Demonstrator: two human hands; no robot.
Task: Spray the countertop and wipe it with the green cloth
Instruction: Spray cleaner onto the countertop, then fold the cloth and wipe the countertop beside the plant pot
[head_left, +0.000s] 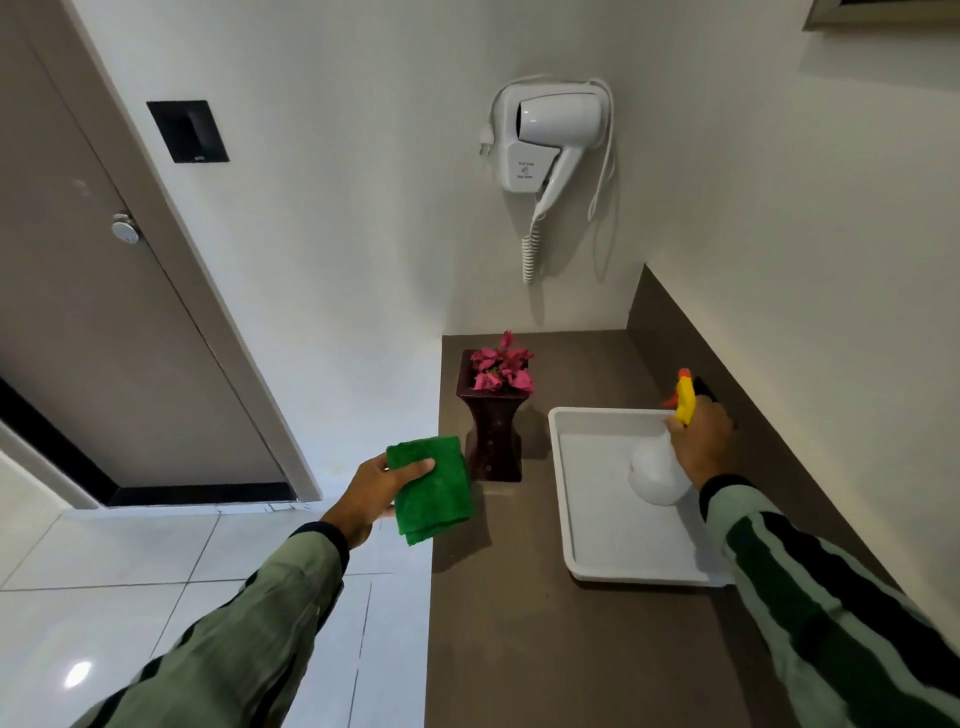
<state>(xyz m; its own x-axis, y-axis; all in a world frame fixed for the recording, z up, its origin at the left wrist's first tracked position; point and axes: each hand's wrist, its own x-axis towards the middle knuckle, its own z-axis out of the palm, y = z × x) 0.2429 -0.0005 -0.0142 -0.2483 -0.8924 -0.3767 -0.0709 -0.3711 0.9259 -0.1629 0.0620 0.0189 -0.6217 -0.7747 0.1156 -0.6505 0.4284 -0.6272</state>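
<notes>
My left hand (376, 493) holds a folded green cloth (434, 488) just over the left edge of the brown countertop (509, 623). My right hand (701, 439) grips the neck of a white spray bottle (655, 475) with a yellow and orange trigger head. The bottle hangs tilted above a white tray, its nozzle pointing away toward the back wall.
A white tray (576, 525) lies on the counter's right side. A dark vase with pink flowers (496, 415) stands at the back left of the counter. A hair dryer (550, 145) hangs on the wall above. A door (104, 312) and tiled floor (156, 597) lie to the left.
</notes>
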